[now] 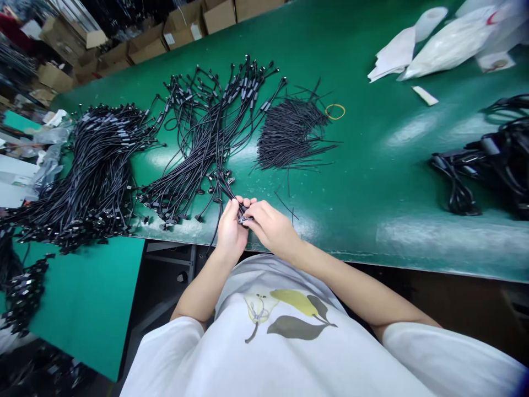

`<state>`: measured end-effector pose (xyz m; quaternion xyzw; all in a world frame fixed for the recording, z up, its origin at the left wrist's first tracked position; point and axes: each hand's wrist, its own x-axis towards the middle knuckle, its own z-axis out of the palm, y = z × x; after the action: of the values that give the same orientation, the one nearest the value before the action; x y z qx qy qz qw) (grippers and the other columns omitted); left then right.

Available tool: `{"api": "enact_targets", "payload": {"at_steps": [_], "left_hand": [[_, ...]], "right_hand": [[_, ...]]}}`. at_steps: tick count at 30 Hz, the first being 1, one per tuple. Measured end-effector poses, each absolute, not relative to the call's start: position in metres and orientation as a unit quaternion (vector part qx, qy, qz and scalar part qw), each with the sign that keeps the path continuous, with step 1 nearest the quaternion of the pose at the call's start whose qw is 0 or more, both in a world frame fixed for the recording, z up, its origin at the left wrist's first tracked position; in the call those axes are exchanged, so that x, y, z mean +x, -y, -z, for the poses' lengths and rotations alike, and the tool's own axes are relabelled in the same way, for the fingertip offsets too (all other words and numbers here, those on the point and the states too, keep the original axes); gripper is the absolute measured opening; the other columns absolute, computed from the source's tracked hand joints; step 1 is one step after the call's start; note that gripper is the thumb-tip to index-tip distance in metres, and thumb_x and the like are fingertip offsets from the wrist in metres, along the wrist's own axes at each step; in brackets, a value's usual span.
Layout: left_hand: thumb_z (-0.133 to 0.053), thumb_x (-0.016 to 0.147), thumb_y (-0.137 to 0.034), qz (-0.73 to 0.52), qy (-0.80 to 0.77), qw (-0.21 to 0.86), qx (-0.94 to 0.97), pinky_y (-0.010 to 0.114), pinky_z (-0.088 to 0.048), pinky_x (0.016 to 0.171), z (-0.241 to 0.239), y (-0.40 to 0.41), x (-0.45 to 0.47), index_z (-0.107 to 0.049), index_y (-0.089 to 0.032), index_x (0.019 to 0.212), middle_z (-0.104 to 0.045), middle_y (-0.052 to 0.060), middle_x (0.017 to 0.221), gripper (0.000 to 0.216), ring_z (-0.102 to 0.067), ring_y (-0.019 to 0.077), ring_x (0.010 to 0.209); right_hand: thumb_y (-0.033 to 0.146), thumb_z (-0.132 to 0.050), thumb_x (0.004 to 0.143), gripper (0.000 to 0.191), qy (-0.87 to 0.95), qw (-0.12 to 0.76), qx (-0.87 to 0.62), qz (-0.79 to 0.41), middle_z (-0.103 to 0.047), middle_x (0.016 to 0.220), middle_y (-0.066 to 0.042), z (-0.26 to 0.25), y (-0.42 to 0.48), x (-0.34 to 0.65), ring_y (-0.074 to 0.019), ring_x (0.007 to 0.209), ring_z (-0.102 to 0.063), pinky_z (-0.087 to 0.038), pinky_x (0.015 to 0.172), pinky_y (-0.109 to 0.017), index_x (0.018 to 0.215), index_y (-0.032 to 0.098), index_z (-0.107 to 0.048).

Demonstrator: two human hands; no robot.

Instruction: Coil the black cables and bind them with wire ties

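My left hand [230,229] and my right hand [269,225] meet at the near edge of the green table [372,165]. Both are closed on a small black cable connector [243,216] held between the fingertips. Its thin black lead runs up into the middle pile of black cables [206,132] just beyond my hands. A heap of thin black ties [291,132] lies to the right of that pile. A few loose ties lie on the table beside my right hand.
A larger bundle of black cables [95,171] covers the table's left end. A yellow rubber band [335,112] lies past the ties. White plastic bags [446,38] sit at the far right, thicker black cables [487,160] at the right edge, cardboard boxes [182,27] behind.
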<state>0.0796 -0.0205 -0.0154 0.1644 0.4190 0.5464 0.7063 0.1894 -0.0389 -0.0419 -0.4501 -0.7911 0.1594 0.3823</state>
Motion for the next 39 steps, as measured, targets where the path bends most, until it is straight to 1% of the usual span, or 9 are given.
{"api": "enact_targets", "payload": {"at_steps": [4, 8, 17, 21, 25, 28, 32, 36, 39], "left_hand": [[-0.058, 0.087, -0.023, -0.524, -0.446, 0.705, 0.174, 0.021, -0.044, 0.067, 0.013, 0.02, 0.074, -0.057, -0.016, 0.08, -0.057, -0.002, 0.074, 0.01, -0.057, 0.0083, 0.067], [-0.058, 0.088, -0.024, -0.529, -0.453, 0.699, 0.164, 0.021, -0.044, 0.068, 0.014, 0.019, 0.073, -0.056, -0.016, 0.079, -0.057, -0.002, 0.074, 0.013, -0.057, 0.0086, 0.068], [-0.054, 0.091, -0.028, -0.518, -0.424, 0.725, 0.16, 0.021, -0.043, 0.069, 0.014, 0.02, 0.077, -0.056, -0.016, 0.08, -0.054, -0.001, 0.072, 0.016, -0.055, 0.0092, 0.069], [-0.056, 0.09, -0.038, -0.528, -0.461, 0.66, 0.271, 0.022, -0.038, 0.062, 0.017, 0.025, 0.076, -0.052, -0.019, 0.078, -0.046, -0.004, 0.066, 0.023, -0.045, 0.0094, 0.06], [-0.057, 0.087, -0.048, -0.452, -0.481, 0.578, 0.479, 0.026, -0.034, 0.064, 0.022, 0.038, 0.077, -0.054, -0.02, 0.078, -0.048, -0.002, 0.066, 0.03, -0.042, 0.0128, 0.063], [-0.057, 0.084, -0.055, -0.359, -0.433, 0.649, 0.512, 0.027, -0.032, 0.06, 0.021, 0.046, 0.079, -0.056, -0.019, 0.08, -0.047, -0.002, 0.063, 0.037, -0.04, 0.0129, 0.059], [-0.055, 0.084, -0.058, -0.295, -0.341, 0.809, 0.377, 0.023, -0.03, 0.051, 0.008, 0.046, 0.08, -0.058, -0.014, 0.083, -0.037, -0.005, 0.057, 0.044, -0.033, 0.0088, 0.05], [-0.072, 0.075, -0.043, -0.259, -0.318, 0.865, 0.289, 0.021, -0.031, 0.051, 0.0, 0.04, 0.079, -0.062, -0.011, 0.089, -0.041, -0.004, 0.062, 0.037, -0.035, 0.0064, 0.051], [-0.072, 0.074, -0.043, -0.249, -0.328, 0.867, 0.283, 0.021, -0.03, 0.05, 0.007, 0.037, 0.077, -0.062, -0.012, 0.085, -0.037, -0.005, 0.06, 0.035, -0.034, 0.0067, 0.05]], "right_hand": [[0.027, -0.051, 0.092, 0.017, 0.819, 0.344, -0.418, -0.189, -0.057, 0.107, -0.013, 0.041, 0.037, 0.198, -0.0239, 0.105, -0.058, -0.054, 0.084, -0.039, 0.104, 0.018, -0.059], [0.025, -0.052, 0.091, 0.026, 0.827, 0.334, -0.418, -0.174, -0.055, 0.12, -0.015, 0.049, 0.038, 0.196, -0.0237, 0.113, -0.058, -0.056, 0.087, -0.037, 0.115, 0.019, -0.056], [0.03, -0.046, 0.095, 0.022, 0.817, 0.378, -0.418, -0.126, -0.063, 0.108, -0.016, 0.054, 0.043, 0.192, -0.023, 0.107, -0.062, -0.054, 0.089, -0.034, 0.103, 0.015, -0.06], [0.035, -0.052, 0.092, 0.018, 0.807, 0.359, -0.399, -0.248, -0.063, 0.106, -0.01, 0.032, 0.038, 0.209, -0.0197, 0.097, -0.063, -0.053, 0.081, -0.031, 0.099, 0.019, -0.06], [0.046, -0.068, 0.078, 0.039, 0.651, 0.461, -0.494, -0.347, -0.06, 0.095, -0.004, 0.011, 0.02, 0.225, -0.0139, 0.074, -0.059, -0.05, 0.066, -0.026, 0.104, 0.019, -0.055], [0.051, -0.064, 0.08, 0.036, 0.592, 0.466, -0.469, -0.46, -0.059, 0.079, 0.0, 0.004, 0.01, 0.226, -0.0101, 0.06, -0.054, -0.045, 0.055, -0.022, 0.092, 0.018, -0.056], [0.057, -0.053, 0.085, 0.04, 0.523, 0.485, -0.435, -0.55, -0.05, 0.056, 0.006, 0.004, 0.012, 0.222, -0.0052, 0.037, -0.041, -0.032, 0.037, -0.018, 0.074, 0.019, -0.048], [0.054, -0.055, 0.086, 0.038, 0.545, 0.506, -0.435, -0.508, -0.051, 0.056, 0.006, 0.005, 0.017, 0.226, -0.0052, 0.038, -0.043, -0.033, 0.039, -0.018, 0.074, 0.019, -0.048], [0.053, -0.054, 0.088, 0.035, 0.605, 0.496, -0.438, -0.443, -0.061, 0.074, 0.0, 0.001, 0.016, 0.24, -0.0076, 0.049, -0.05, -0.041, 0.049, -0.022, 0.082, 0.018, -0.052]]}}
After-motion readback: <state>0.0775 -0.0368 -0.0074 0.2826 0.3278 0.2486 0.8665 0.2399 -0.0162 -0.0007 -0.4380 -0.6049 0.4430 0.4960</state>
